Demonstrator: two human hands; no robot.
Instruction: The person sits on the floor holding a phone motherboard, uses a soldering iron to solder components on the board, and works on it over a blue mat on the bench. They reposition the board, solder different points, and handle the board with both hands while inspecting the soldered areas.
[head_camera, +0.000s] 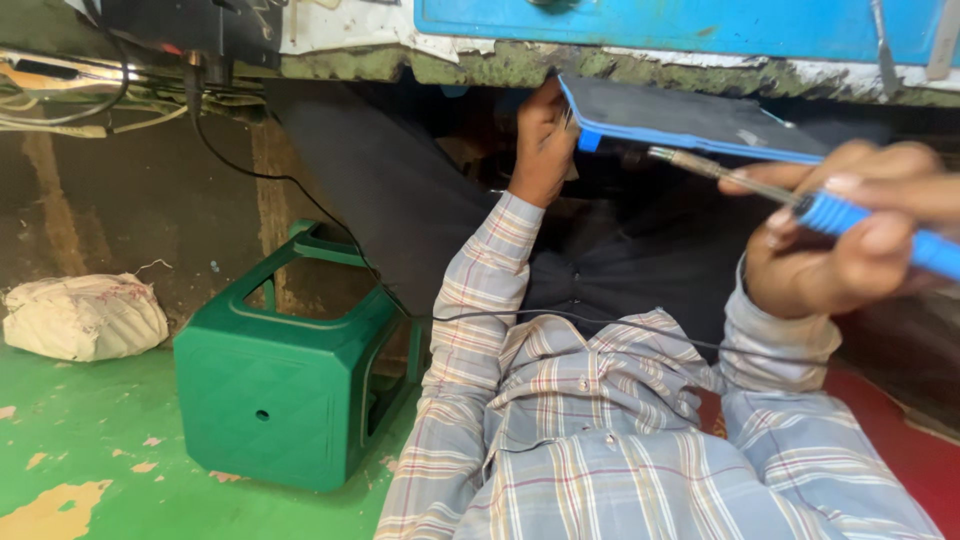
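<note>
Nearest the camera lies the checked shirt (600, 430), pale blue with red and white lines, covering chest and both sleeves; a thin black cable (620, 325) runs across it. The right hand (850, 235) is raised close to the lens — its fingers are curled tight round the blue ribbed handle of a soldering iron (800, 200), whose metal shaft points up and left toward the dark flat panel. Beyond it, the left hand (545, 145) reaches up with the arm stretched out and pinches the left end of that dark flat panel (690, 118), a thin board with a blue edge held just under the bench — thumb and fingers closed on its corner. To the left on the green floor (90, 450) a green plastic stool (290, 385) lies tipped on its side, and farther left a white sack (85, 315) rests against the wall. Overhead at the far edge runs the chipped bench edge (500, 65), with 1 blue sheet (680, 25) above it and wires (70, 95) hanging at the left.
</note>
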